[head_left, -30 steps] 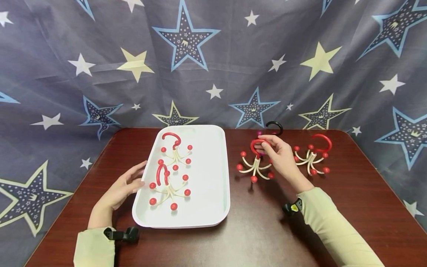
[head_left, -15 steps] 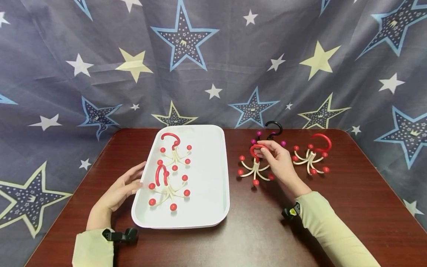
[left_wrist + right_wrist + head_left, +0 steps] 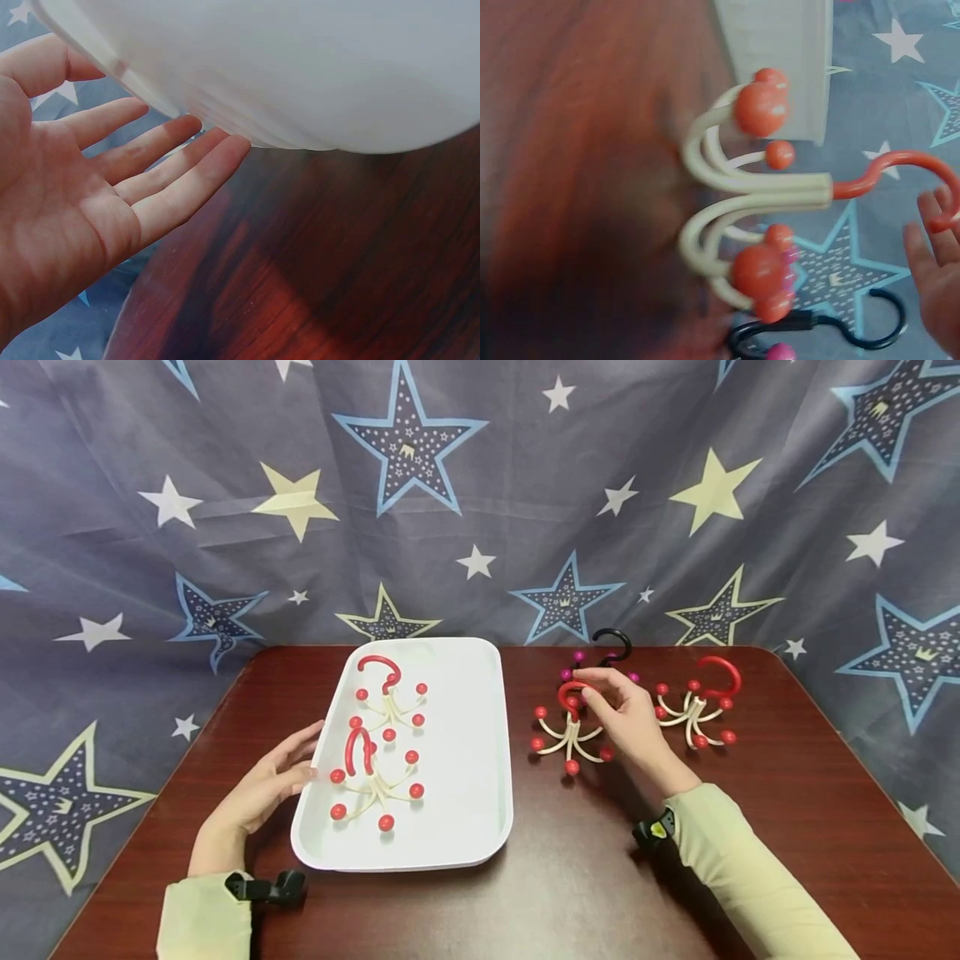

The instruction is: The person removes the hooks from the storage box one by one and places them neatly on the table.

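In the head view my right hand [image 3: 626, 714] pinches the red hook at the top of a hanger [image 3: 572, 739] with cream arms and red ball tips. That hanger is upright at the table, right of the white tray [image 3: 465, 858]; I cannot tell whether it touches the wood. In the right wrist view, the same hanger [image 3: 780, 187] is seen from the side, its hook end near my fingers [image 3: 922, 255]. My left hand [image 3: 258, 789] has its fingers extended against the tray's left side. Two like hangers, a rear one [image 3: 390, 702] and a front one [image 3: 377, 785], lie in the tray.
Another red-hooked hanger [image 3: 697, 714] stands on the table to the right. Behind my right hand is a black hanger [image 3: 618, 647] with magenta balls, partly hidden. A star-patterned curtain [image 3: 480, 502] hangs behind the dark wooden table [image 3: 555, 902].
My right hand and the hanger it pinches have come slightly down and toward me. More of the black hanger shows. The left hand stays at the tray; the whole head view has shifted slightly.
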### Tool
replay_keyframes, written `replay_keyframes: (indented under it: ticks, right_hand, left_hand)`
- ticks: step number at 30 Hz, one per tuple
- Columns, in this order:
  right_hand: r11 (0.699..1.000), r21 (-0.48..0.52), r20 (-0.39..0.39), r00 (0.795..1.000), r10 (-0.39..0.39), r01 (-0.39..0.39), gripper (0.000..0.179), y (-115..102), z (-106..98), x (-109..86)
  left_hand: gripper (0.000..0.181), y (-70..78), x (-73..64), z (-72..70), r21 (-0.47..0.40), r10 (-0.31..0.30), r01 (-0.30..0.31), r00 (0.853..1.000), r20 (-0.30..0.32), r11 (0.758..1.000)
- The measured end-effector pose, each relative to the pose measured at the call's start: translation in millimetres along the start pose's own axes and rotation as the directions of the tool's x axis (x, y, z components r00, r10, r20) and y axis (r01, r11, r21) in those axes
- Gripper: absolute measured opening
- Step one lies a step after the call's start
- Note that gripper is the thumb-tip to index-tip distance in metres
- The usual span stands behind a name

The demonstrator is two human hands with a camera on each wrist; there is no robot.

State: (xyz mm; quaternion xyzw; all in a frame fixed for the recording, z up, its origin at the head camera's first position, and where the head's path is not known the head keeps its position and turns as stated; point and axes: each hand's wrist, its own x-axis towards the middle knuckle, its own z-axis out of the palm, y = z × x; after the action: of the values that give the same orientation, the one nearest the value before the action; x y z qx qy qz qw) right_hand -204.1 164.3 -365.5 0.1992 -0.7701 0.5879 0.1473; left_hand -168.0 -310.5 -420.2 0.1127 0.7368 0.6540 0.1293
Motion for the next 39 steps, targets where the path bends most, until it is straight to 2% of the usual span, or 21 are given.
replay_keyframes:
  ticks: [4, 9, 13, 19, 25, 27, 30, 36, 39]
  right_hand:
    - [0.991, -0.088, -0.031, 0.994, -0.106, 0.103, 0.026, -20, 6, 8.0]
    - [0.958, -0.175, -0.035, 0.971, -0.237, 0.227, 0.024, -43, 24, 15.6]
    - [0.951, -0.132, 0.010, 0.959, -0.282, 0.281, 0.024, -43, 46, 21.4]
    - [0.958, -0.076, 0.123, 0.956, -0.265, 0.275, 0.024, -35, 84, 24.1]
    - [0.974, -0.091, 0.276, 0.945, -0.174, 0.206, 0.020, -41, 115, 23.3]
    - [0.977, -0.106, 0.334, 0.932, -0.142, 0.186, 0.020, -45, 124, 24.1]
    - [0.976, -0.120, 0.417, 0.901, -0.118, 0.183, 0.021, -50, 135, 26.3]
    - [0.972, -0.110, 0.538, 0.834, -0.120, 0.210, 0.026, -60, 155, 31.0]
    - [0.970, -0.105, 0.602, 0.790, -0.114, 0.220, 0.033, -62, 163, 33.0]
  left_hand:
    - [0.064, -0.3, -0.4, -0.8, 0.005, 0.018, -0.018, 1.000, 0.003, 1.000]
    - [0.064, -0.8, 0.1, -0.4, 0.012, 0.008, -0.008, 1.000, -0.005, 1.000]
    - [0.064, -1.2, 0.2, -0.4, 0.016, -0.004, 0.004, 1.000, -0.008, 1.000]
    - [0.065, -1.5, 1.4, -0.7, 0.017, -0.008, 0.008, 1.000, -0.006, 1.000]
    - [0.065, -1.6, 0.4, -0.7, 0.039, -0.016, 0.016, 1.000, -0.010, 0.999]
    - [0.065, -1.8, -0.3, -0.6, 0.040, -0.017, 0.017, 1.000, -0.009, 0.999]
    - [0.064, -1.9, 0.0, -0.2, 0.044, -0.013, 0.013, 1.000, -0.009, 0.999]
    - [0.064, -1.7, 1.0, -0.3, 0.047, -0.014, 0.015, 1.000, -0.014, 0.999]
    - [0.064, -2.6, 0.2, -0.8, 0.039, -0.013, 0.013, 1.000, -0.019, 0.999]
